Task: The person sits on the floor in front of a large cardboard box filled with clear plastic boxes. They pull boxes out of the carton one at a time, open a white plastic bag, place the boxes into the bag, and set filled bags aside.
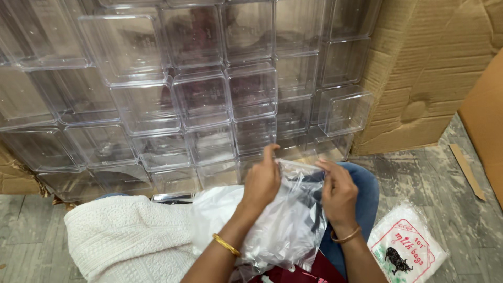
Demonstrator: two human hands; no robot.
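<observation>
Clear plastic bag held in both hands, flat white packet with red-and-black print on floor at right, cardboard box behind

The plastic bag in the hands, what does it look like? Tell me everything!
The bag is clear, thin, crinkly plastic with something dark inside. It rests on the person's lap, mouth pointing up. The left hand and right hand pinch its top edge with their fingers. A white cloth lies beside it.
</observation>
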